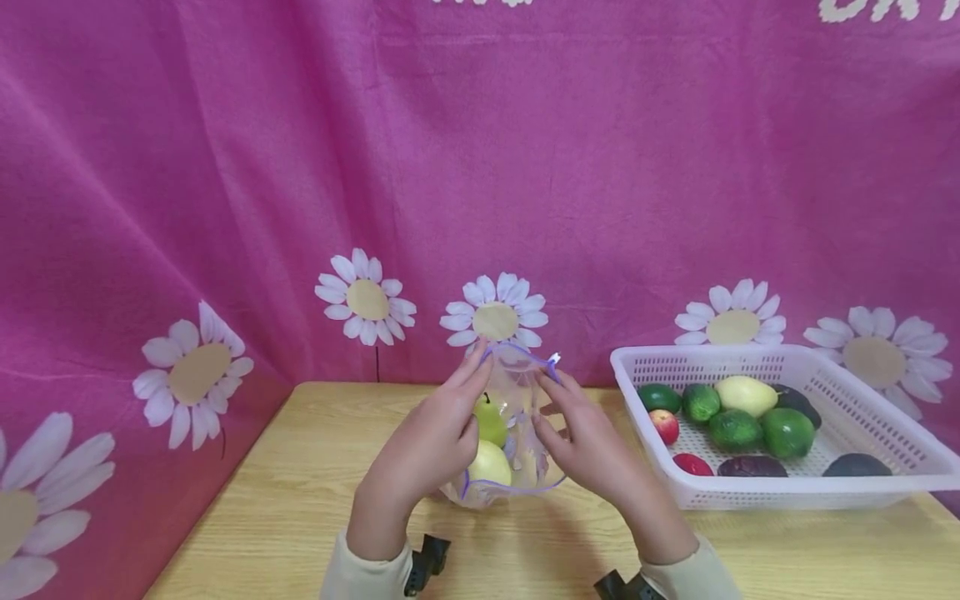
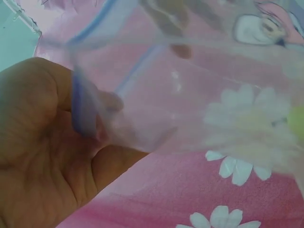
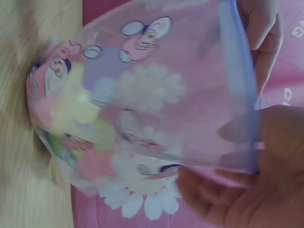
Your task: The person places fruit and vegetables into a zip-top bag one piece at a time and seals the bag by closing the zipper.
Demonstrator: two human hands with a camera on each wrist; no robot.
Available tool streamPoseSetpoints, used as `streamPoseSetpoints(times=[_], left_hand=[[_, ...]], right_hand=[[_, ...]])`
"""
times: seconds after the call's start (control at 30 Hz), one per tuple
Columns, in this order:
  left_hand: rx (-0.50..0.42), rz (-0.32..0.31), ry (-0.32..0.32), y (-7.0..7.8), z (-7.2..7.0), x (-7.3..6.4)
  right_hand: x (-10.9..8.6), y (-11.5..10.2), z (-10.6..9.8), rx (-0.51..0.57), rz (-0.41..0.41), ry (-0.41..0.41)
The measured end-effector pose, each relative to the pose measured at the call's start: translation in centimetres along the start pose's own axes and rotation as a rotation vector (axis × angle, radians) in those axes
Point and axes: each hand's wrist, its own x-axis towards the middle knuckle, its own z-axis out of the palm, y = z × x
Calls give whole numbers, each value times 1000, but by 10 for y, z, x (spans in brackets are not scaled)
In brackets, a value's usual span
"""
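Note:
A clear plastic zip bag point(image 1: 538, 467) with a purple-blue edge and cartoon prints point(image 3: 142, 45) stands between my hands, its mouth spread wide. Inside lie a green pear point(image 1: 490, 423) and a pale yellow-green round fruit point(image 1: 491, 464). My left hand point(image 1: 438, 433) pinches the rim on the left side, with the edge strip point(image 2: 81, 102) between thumb and fingers. On the opposite side my right hand point(image 1: 592, 433) holds the rim, its fingers curled about the plastic. The white zip slider point(image 1: 555, 359) sits at the bag's far right corner.
To the right stands a white perforated basket point(image 1: 757, 498) with several green avocados point(image 1: 788, 432), dark fruits, a yellow pear-shaped fruit point(image 1: 746, 395) and a red apple point(image 1: 664, 426). A pink daisy-print cloth point(image 1: 585, 208) hangs behind the wooden table point(image 1: 270, 500).

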Motion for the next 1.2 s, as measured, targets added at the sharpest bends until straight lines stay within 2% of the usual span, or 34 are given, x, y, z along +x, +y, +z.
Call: streamPoseSetpoints(times=[0.13, 0.33, 0.43, 0.53, 0.67, 0.73, 0.87, 1.03, 1.1, 1.2], left_hand=[[-20, -7, 45, 0, -3, 0], [-89, -17, -30, 4, -4, 0], [-104, 6, -19, 9, -6, 0], [-108, 25, 59, 14, -10, -2], [-150, 8, 177, 19, -15, -5], [-163, -3, 218, 19, -15, -6], [-159, -38, 282, 19, -14, -6], [-120, -97, 423, 18, -12, -4], [-100, -111, 461, 18, -12, -4], [-87, -135, 481, 17, -12, -4]], right_hand=[[1, -3, -6, 130, -49, 61], [-1, -2, -23, 176, -57, 90], [-3, 0, -31, 187, -58, 82], [-2, 2, -33, 220, -35, 122], [1, 3, -30, 239, 51, 233], [3, 3, -27, 236, 84, 257], [2, 2, -27, 217, 95, 194], [-3, -3, -35, 225, 102, 60], [-3, -5, -37, 245, 130, 43], [-3, -9, -38, 250, 200, 73]])
